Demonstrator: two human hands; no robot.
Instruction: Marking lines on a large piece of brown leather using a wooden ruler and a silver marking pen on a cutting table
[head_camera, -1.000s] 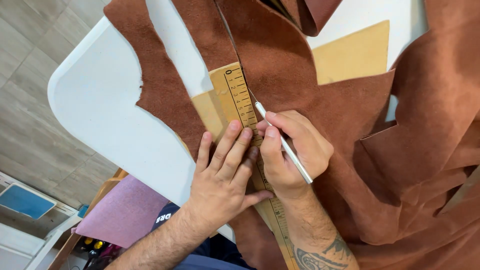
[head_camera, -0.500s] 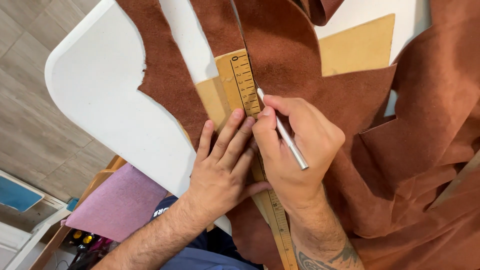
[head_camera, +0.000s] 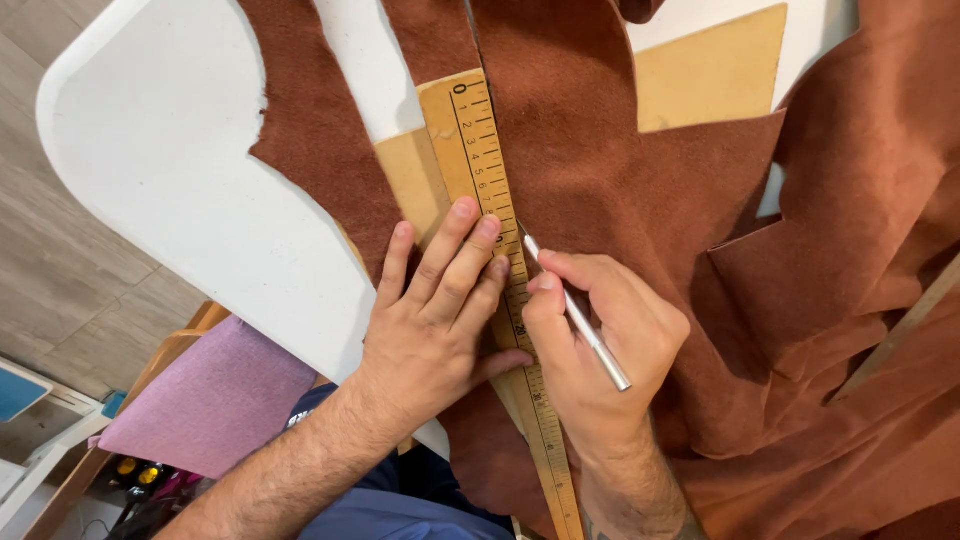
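On the white table (head_camera: 170, 170), near its rounded edge, a wooden ruler (head_camera: 478, 150) runs from twelve o'clock down toward six, lying over rust-brown suede (head_camera: 600, 170). The left hand (head_camera: 435, 320) lies flat and released, its fingers spread across the ruler and the suede strip (head_camera: 320, 150) at its nine o'clock side, pressing both down. The right hand (head_camera: 600, 350) is clenched around a slim silver blade tool (head_camera: 580, 320), held like a pen, its tip touching the ruler's three o'clock edge just above the left fingertips. A tan board (head_camera: 715, 75) shows under the suede at one o'clock and again beside the ruler at eleven. Bare tabletop lies open from nine to eleven o'clock, out to the curved edge. From three to five o'clock the suede bunches in folds and overlapping flaps, crowding that side. Off the table at seven o'clock sits a purple cushioned seat (head_camera: 210, 400), above a wood-plank floor (head_camera: 60, 290).
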